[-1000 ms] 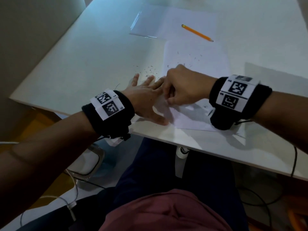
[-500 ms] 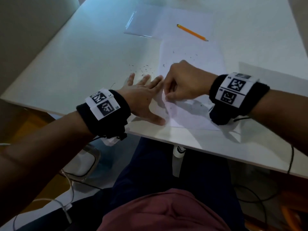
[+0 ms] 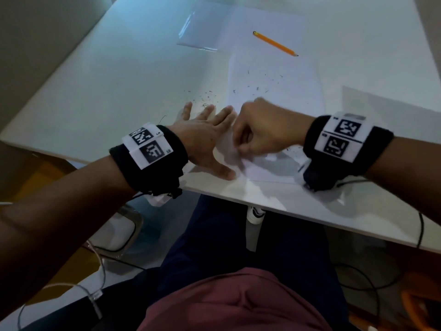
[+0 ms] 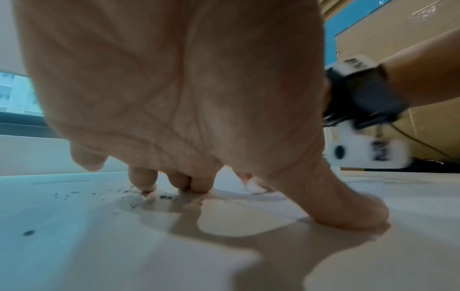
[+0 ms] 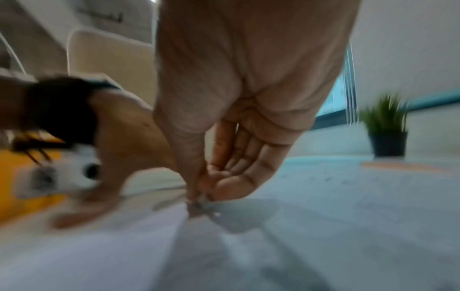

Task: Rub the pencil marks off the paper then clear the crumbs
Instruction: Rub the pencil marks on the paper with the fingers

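Now left hand (image 3: 205, 139) flat on paper (image 3: 274, 91); right hand (image 3: 265, 130) pinching eraser (image 5: 198, 204).

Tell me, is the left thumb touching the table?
Touching. In the left wrist view the left hand's thumb tip presses flat on the table, with no gap.

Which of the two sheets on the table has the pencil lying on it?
The far sheet; the pencil lies mostly on it. The near one carries crumbs.

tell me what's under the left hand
The left hand presses flat on the table, fingers on the paper's edge, crumbs near its fingertips. Anything under the palm is hidden.
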